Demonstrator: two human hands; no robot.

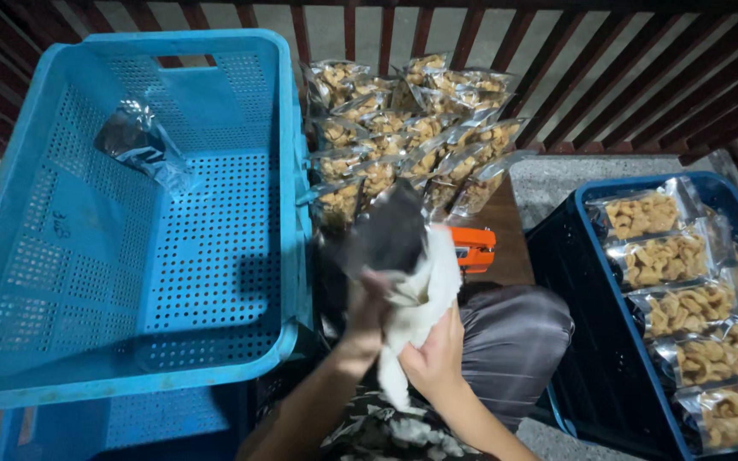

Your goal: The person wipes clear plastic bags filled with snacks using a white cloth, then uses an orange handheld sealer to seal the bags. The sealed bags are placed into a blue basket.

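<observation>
In front of the person's lap, both hands close on 1 white plastic bag held upright over the knees. The right hand wraps the bag's lower part from the right, palm against the plastic, fingers curled round it; a twisted tail of bag hangs out below that grip. The left hand holds the bag from the left, higher up, its fingers bent in and pressed to the plastic, partly blurred. Above both sets of fingers the bag's top rises free, dark and blurred, so what it holds cannot be told.

Just behind the bag an orange stapler lies on a brown wooden surface. Beyond that stands a heap of clear snack packets filled with pale fried pieces. To the left a light blue perforated crate is tilted up, with 1 crumpled clear bag inside. To the right a dark blue crate holds 5 filled packets laid in a row
</observation>
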